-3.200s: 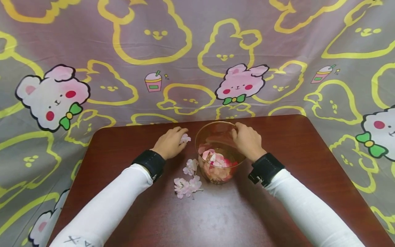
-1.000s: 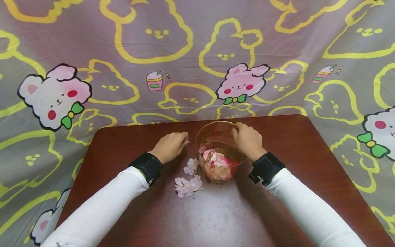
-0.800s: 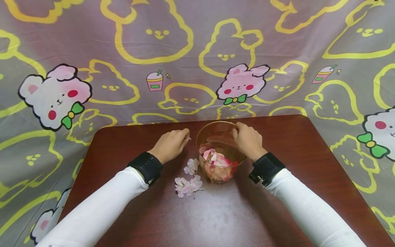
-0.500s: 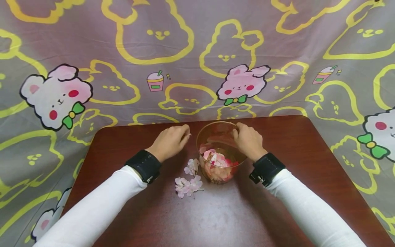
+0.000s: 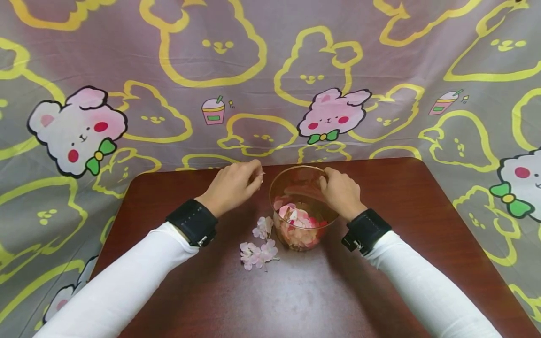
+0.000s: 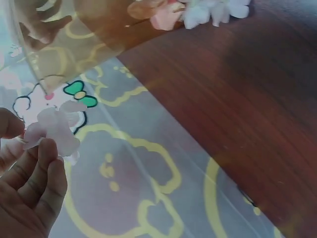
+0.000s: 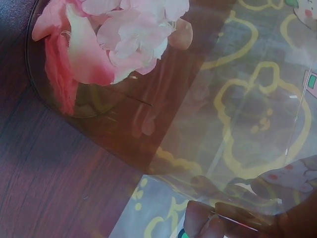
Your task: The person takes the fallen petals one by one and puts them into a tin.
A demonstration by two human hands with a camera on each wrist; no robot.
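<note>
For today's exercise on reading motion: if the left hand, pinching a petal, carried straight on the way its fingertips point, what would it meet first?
Probably the near rim of the glass bowl. The left hand points right, toward it, with its petal raised about rim height; depth is unclear, so it might pass over the rim.

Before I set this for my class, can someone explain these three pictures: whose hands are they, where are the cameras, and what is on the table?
No machine here: a person in white sleeves works bare-handed. One camera sits on the head, one on each wrist. In the head view, the left hand pinches a pale pink fabric petal, seen close in the left wrist view. The right hand grips the rim of a clear round glass bowl holding pink petals. The right wrist view looks through the bowl's wall. Pale pink blossom sprigs lie beside the bowl on the dark red-brown wooden table.
</note>
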